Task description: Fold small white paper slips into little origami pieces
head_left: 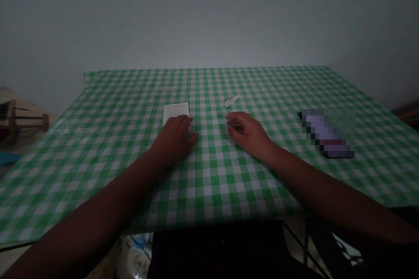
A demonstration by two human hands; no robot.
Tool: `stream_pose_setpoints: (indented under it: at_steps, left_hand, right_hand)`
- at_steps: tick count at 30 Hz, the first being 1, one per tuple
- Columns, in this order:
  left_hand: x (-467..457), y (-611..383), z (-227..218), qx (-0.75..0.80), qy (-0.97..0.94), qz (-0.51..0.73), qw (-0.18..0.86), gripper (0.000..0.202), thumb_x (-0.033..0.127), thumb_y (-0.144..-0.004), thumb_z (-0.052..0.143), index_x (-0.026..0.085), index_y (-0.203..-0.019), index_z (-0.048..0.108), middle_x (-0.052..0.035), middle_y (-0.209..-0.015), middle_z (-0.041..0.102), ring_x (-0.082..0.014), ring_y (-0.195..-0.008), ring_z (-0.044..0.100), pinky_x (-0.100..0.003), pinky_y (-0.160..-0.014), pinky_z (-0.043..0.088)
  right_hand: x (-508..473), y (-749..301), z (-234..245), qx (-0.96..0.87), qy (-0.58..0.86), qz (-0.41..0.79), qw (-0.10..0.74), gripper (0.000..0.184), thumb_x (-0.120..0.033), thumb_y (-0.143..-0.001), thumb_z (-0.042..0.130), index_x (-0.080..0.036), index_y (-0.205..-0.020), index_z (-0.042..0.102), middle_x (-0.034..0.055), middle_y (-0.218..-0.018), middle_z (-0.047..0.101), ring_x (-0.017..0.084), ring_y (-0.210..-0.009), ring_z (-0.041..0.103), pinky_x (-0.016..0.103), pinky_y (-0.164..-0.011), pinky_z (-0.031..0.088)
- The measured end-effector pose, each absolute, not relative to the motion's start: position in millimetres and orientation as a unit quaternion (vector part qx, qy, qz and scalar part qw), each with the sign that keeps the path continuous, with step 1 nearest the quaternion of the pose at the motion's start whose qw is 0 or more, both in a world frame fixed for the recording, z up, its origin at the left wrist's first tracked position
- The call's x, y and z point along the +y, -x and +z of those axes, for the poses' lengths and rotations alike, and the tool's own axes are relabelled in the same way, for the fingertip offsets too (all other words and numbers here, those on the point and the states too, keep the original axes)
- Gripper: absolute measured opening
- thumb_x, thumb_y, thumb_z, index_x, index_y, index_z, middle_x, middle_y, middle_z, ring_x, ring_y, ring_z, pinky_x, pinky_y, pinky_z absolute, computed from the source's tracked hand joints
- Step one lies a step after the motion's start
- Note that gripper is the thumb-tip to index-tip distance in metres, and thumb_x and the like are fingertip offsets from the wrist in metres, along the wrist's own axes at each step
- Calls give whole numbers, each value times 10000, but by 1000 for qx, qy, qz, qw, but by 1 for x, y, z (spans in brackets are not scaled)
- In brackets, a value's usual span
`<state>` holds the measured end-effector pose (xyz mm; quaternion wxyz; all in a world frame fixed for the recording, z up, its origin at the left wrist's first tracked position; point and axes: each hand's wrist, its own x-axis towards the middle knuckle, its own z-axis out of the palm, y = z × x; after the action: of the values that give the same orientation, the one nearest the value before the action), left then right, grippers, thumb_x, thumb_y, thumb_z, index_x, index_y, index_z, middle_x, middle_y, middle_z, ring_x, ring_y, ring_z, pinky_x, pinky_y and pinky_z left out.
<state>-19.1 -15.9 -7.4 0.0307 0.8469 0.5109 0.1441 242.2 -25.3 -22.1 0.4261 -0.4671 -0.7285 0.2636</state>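
My left hand rests palm down over the near part of a small white sheet or booklet with faint printed lines. Its fingers lie fairly flat, the thumb stands apart, and the sheet's lower part is hidden under it. My right hand lies on its side on the checked cloth, fingers loosely curved with a gap between thumb and forefinger. I make out no held object in it. Just beyond it is a small whitish piece, folded or leaf-shaped, its kind unclear.
A green-and-white checked tablecloth covers the table. To the right of my right hand lies a phone, its screen pixelated. A thin pale strip lies beyond the sheet. A wall stands behind; wooden furniture is at the left.
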Motion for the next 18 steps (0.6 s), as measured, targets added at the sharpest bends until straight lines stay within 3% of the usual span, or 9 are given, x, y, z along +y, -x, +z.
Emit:
stream_pose_setpoints:
  at_steps: [4,9,13,18]
  left_hand:
    - [-26,10,-3,445,-873,173,104,380,289,-898,596,143,-1248,623,-153,-1323,631,-315,-1251,573,-509,-1115,444]
    - [-37,1,-7,381,-877,218,194,343,285,-894,654,197,-1224,628,-109,-1320,632,-251,-1179,634,-422,-1003,551]
    - [-39,-1,-2,358,-884,220,205,251,283,-910,653,181,-1139,659,-103,-1223,672,-228,-1104,661,-397,-956,573]
    - [-39,-4,11,329,-896,207,214,131,160,-933,540,170,-932,670,-77,-1084,702,-201,-1053,660,-378,-970,550]
  right_hand:
    - [-31,-240,-14,-785,440,212,382,167,-163,-876,585,-190,-1024,658,79,-964,677,201,-850,670,406,-796,578]
    - [-35,-238,-8,-846,364,206,331,217,-158,-892,576,-210,-1092,641,91,-1074,693,227,-1002,659,425,-872,551]
    - [-38,-238,-6,-866,333,209,309,239,-164,-909,566,-212,-1135,626,95,-1125,692,233,-1083,645,453,-947,524]
    - [-41,-239,-2,-860,349,211,306,172,-244,-945,580,-197,-1108,608,93,-1082,689,216,-996,651,406,-872,536]
